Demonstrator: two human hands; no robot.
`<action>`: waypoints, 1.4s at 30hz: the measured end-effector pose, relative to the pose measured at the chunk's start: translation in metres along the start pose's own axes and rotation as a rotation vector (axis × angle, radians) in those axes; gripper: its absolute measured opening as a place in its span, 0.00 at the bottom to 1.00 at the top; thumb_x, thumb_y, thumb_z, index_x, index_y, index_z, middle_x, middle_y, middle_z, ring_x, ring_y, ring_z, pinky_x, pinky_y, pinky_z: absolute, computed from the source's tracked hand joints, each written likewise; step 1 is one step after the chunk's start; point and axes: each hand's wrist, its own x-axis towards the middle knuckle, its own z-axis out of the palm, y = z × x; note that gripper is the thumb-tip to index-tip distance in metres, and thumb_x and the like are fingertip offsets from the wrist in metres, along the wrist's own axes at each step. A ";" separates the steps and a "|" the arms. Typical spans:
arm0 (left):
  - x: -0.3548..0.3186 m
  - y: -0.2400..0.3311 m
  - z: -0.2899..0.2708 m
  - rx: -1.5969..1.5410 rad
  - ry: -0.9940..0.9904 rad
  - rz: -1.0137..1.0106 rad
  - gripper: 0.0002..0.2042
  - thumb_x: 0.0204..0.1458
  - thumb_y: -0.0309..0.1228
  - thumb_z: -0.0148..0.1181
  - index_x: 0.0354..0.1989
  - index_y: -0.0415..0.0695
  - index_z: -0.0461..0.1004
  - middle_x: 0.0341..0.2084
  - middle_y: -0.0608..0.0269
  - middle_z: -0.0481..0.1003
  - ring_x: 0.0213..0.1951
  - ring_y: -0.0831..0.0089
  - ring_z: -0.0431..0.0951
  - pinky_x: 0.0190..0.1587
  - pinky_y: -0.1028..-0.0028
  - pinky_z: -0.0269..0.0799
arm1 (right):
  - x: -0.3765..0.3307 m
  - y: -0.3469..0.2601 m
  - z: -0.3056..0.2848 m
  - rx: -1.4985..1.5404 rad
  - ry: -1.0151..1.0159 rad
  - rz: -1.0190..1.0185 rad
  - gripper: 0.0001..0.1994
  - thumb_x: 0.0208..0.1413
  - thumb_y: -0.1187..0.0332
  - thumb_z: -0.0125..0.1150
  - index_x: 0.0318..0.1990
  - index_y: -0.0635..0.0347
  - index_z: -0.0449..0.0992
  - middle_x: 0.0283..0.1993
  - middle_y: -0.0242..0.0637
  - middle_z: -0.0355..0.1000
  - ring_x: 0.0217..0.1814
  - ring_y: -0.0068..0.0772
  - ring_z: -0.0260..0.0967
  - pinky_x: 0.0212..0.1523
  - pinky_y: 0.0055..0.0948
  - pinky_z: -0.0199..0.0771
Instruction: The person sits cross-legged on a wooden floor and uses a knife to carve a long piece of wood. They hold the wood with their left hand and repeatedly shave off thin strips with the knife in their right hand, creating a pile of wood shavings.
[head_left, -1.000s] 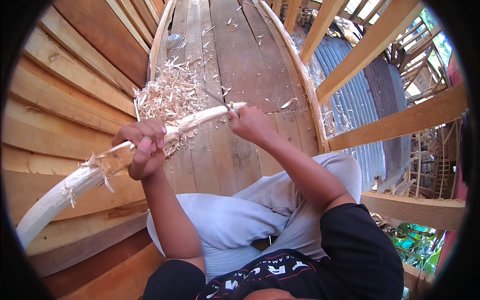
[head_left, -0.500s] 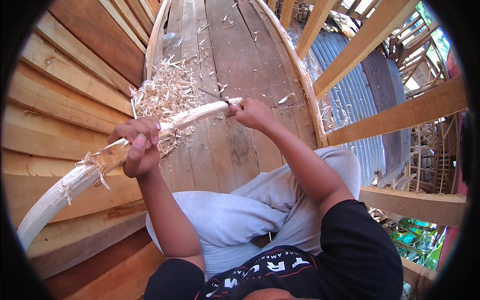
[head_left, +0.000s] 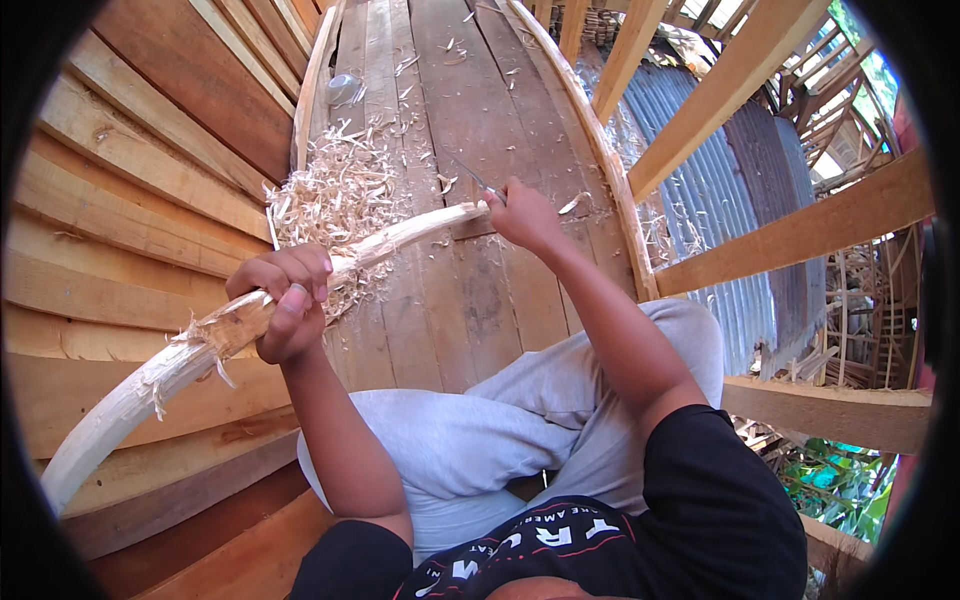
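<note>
A long, pale, peeled wooden pole [head_left: 395, 238] runs from the lower left up toward the middle, bent in this wide view. My left hand [head_left: 285, 300] is wrapped round it, beside a browner patch with ragged slivers hanging off. At the pole's far end my right hand [head_left: 522, 212] is closed on a knife [head_left: 478, 180]. Its thin blade points up and left, just past the pole's tip; the handle is mostly hidden in my fingers. Whether the blade touches the wood I cannot tell.
Curled wood shavings [head_left: 340, 190] lie heaped on the plank floor [head_left: 470, 310] beyond my left hand. A clear cup-like container [head_left: 345, 90] stands farther off. Board walling [head_left: 130, 240] rises at left; wooden rails [head_left: 800, 230] and corrugated metal sheets [head_left: 700, 180] are at right.
My right hand and the knife have moved slightly right, off the pole's end, and the blade has tilted more upright. My left hand and the pole have shifted a little right.
</note>
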 end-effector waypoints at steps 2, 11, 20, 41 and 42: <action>-0.001 0.001 0.000 0.008 0.001 0.007 0.07 0.39 0.22 0.51 0.21 0.45 0.59 0.13 0.63 0.63 0.18 0.72 0.64 0.31 0.68 0.62 | 0.005 0.005 0.005 0.141 0.015 0.017 0.20 0.59 0.52 0.50 0.38 0.62 0.78 0.35 0.53 0.75 0.42 0.54 0.74 0.43 0.45 0.71; -0.001 0.000 0.002 0.010 0.009 0.010 0.07 0.39 0.22 0.51 0.21 0.45 0.59 0.13 0.64 0.63 0.17 0.73 0.64 0.31 0.68 0.62 | 0.002 0.007 0.020 0.279 -0.158 0.091 0.24 0.58 0.48 0.52 0.33 0.64 0.79 0.29 0.50 0.75 0.35 0.47 0.75 0.38 0.40 0.70; 0.001 -0.001 0.003 0.003 -0.037 0.017 0.07 0.39 0.21 0.51 0.21 0.44 0.59 0.13 0.64 0.63 0.17 0.73 0.65 0.31 0.68 0.64 | 0.008 0.018 0.032 0.525 -0.128 0.197 0.26 0.57 0.43 0.53 0.25 0.61 0.73 0.17 0.32 0.64 0.16 0.27 0.61 0.19 0.33 0.59; 0.001 0.004 -0.002 -0.010 -0.044 0.017 0.06 0.38 0.21 0.51 0.21 0.44 0.60 0.13 0.62 0.64 0.16 0.72 0.65 0.32 0.68 0.65 | 0.002 -0.028 -0.035 0.967 -0.493 0.090 0.18 0.66 0.53 0.42 0.40 0.59 0.72 0.20 0.23 0.55 0.16 0.14 0.49 0.15 0.21 0.49; 0.001 0.003 0.000 -0.011 -0.044 0.013 0.06 0.38 0.21 0.52 0.21 0.44 0.60 0.13 0.62 0.64 0.16 0.72 0.65 0.32 0.68 0.65 | 0.004 -0.021 -0.029 0.887 -0.440 0.034 0.18 0.65 0.54 0.43 0.41 0.59 0.72 0.20 0.23 0.56 0.16 0.14 0.50 0.15 0.21 0.50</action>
